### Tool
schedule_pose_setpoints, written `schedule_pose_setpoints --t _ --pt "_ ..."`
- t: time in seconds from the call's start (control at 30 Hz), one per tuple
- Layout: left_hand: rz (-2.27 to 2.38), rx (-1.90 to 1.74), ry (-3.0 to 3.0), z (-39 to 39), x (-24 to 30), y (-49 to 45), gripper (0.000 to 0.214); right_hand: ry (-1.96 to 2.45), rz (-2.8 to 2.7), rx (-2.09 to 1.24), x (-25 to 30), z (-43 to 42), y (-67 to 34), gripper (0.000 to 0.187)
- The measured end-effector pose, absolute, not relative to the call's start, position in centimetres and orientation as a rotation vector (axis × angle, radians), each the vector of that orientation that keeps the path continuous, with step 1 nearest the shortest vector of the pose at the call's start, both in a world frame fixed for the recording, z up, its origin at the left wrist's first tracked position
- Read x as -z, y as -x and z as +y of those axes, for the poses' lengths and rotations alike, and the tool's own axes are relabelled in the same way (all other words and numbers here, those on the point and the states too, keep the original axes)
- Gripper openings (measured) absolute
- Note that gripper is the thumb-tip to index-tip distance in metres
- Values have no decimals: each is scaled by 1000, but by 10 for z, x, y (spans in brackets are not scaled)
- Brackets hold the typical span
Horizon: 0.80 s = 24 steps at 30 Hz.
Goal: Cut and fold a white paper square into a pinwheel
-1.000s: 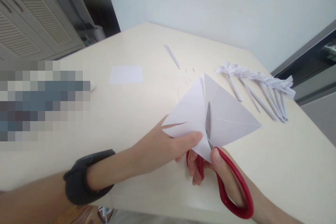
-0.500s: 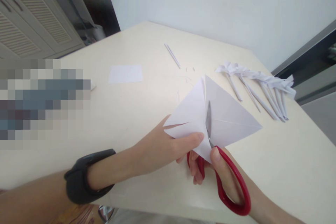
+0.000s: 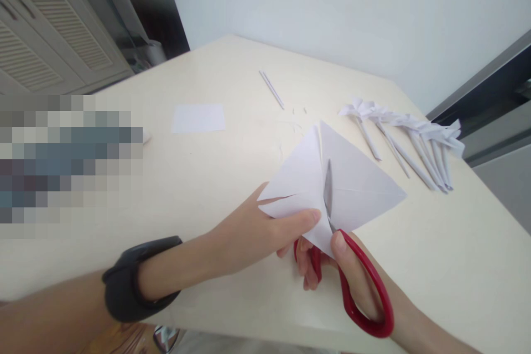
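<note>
A square of white paper (image 3: 360, 171), turned corner-up, has slits running in from its corners. My left hand (image 3: 265, 232) grips it at the left, the thumb lying on top and the other fingers beneath. My right hand (image 3: 348, 265) holds a pair of scissors with red handles (image 3: 379, 287), thumb through one loop and fingers through the other. One blade shows above the sheet, right of my left thumb; the other blade is hidden under the paper. The blades stand apart with paper between them.
Several white paper pinwheels on rolled paper sticks (image 3: 402, 121) lie at the table's right. A small white paper rectangle (image 3: 198, 118) and thin paper sticks (image 3: 271, 89) lie farther back, near tiny scraps (image 3: 298, 110). A wall (image 3: 323, 11) borders the table (image 3: 199, 177).
The paper and scissors have shifted very slightly left. Both hands keep the same hold, and the scissor blades look nearly unchanged.
</note>
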<state>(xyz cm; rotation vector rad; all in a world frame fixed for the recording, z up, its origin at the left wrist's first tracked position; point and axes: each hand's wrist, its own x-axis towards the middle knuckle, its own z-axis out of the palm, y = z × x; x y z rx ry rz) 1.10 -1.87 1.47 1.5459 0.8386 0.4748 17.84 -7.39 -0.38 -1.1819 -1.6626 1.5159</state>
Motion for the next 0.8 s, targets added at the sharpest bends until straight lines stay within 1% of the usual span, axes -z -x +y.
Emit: schedule_pose_setpoints --t 0.2,0.33,0.43,0.57,0.67,0.8 --pt "940 -501 -1673 -19 -12 -10 45 1199 -1646 -1523 11 -77 -181 57" --pt "969 -529 -1665 -19 -12 -9 48 1126 -1614 -1557 13 -75 -180 50" --pt "1016 -724 -1602 -13 -12 -5 50 1101 -1608 -1635 7 -73 -182 38" --pt "857 -1143 -1332 1 -11 -1 43 1232 -1725 -1761 -4 -68 -195 29" --pt "781 -1192 -1236 7 -9 1 38 1390 -1818 -1649 -9 -60 -211 23" --pt "748 -979 -1349 4 -4 -2 41 1634 -1812 -1272 -3 -50 -225 16"
